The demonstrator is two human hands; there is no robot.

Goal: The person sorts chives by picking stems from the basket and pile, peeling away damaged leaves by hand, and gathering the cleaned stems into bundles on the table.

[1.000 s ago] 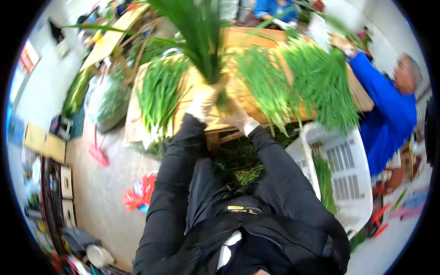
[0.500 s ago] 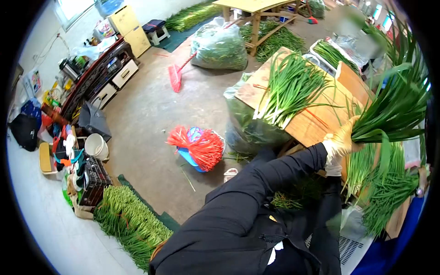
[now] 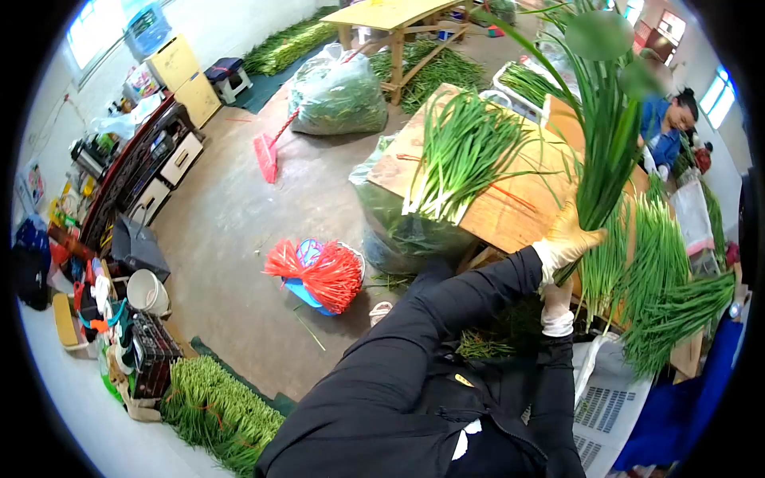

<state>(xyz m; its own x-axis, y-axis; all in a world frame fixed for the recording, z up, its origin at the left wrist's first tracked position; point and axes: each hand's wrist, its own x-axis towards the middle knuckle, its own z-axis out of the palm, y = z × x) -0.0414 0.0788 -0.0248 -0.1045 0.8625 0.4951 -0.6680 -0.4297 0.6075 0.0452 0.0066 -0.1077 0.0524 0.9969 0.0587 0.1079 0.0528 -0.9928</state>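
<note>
My left hand [image 3: 570, 239], in a pale glove, is wrapped round a large bunch of garlic chives [image 3: 599, 151]. The bunch stands nearly upright, its long leaves fanning upward above the wooden board. Just below is my right hand [image 3: 556, 301], gloved too. My left wrist and the bunch's lower end cover its fingers. Loose garlic chives [image 3: 470, 151] lie on the wooden board [image 3: 510, 227] to the left, with thin red ties nearby. More chives [image 3: 653, 263] are laid out at the right, some with pale stems showing.
A red bundle of strips [image 3: 331, 275] rests over a blue basin on the floor. Filled plastic bags [image 3: 339, 95] and a red broom [image 3: 266, 158] stand beyond. A white perforated crate [image 3: 610, 398] is at lower right. A co-worker [image 3: 665, 131] in blue is at far right.
The bunch has swung from leaning right to nearly upright, and my left hand has moved left in view. The view has turned right, revealing the co-worker.
</note>
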